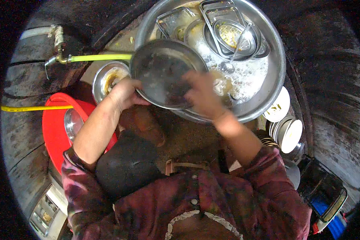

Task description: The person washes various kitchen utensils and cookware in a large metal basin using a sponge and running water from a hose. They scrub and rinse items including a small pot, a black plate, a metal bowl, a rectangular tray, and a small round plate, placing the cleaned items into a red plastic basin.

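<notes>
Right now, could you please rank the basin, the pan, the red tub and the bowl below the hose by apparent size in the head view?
1. Basin
2. Pan and red tub: too alike to rank; the left forearm partly hides the latter.
3. Bowl

No text, label, number or sign can be read — not on the dark round pan (160,72), the large metal basin (281,60) at far right, the red tub (54,128) at left or the white dishes (291,136) at right. Any print on the yellow hose (36,108) at left is too small to tell.
</notes>
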